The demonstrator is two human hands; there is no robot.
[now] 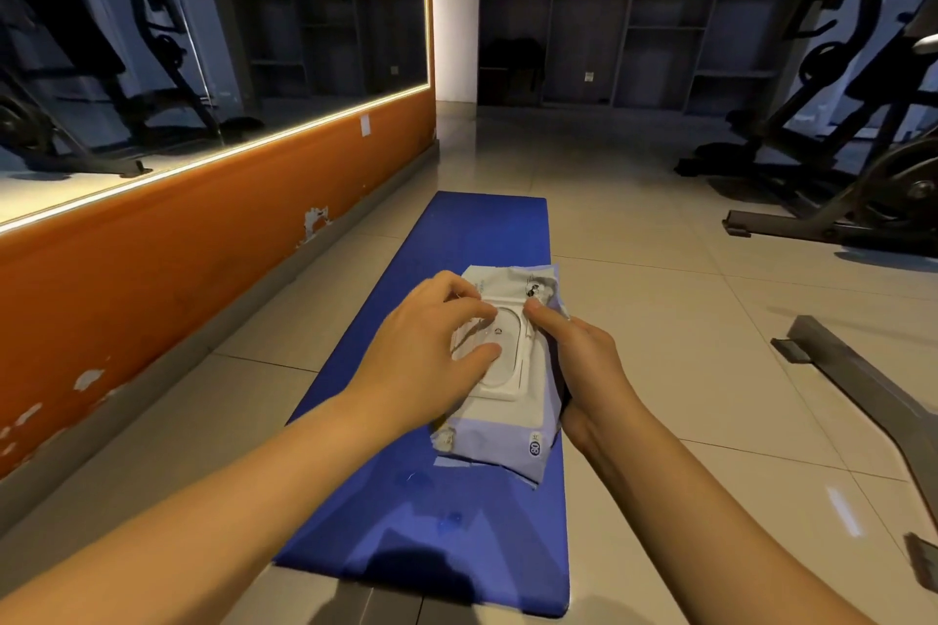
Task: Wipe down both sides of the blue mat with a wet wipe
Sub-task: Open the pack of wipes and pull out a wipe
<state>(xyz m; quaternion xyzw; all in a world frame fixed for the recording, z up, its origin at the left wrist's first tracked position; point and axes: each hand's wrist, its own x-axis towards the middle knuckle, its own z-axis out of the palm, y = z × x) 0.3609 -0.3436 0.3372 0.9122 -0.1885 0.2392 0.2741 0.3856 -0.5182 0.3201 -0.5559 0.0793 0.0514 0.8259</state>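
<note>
A long blue mat (472, 239) lies flat on the tiled floor, running away from me. Above its middle I hold a pale wet wipe pack (500, 436) with a white plastic lid (507, 350). My right hand (583, 360) grips the pack along its right edge, thumb on top near the lid's far corner. My left hand (431, 345) lies over the lid, fingers curled on its left side and thumb pressing its near part. The lid looks closed.
An orange wall (203, 244) with a lit mirror above runs along the left. Exercise machines (837, 157) stand at the right, and a grey metal frame bar (873, 391) lies on the floor close to the mat's right. Dark shelving fills the back wall.
</note>
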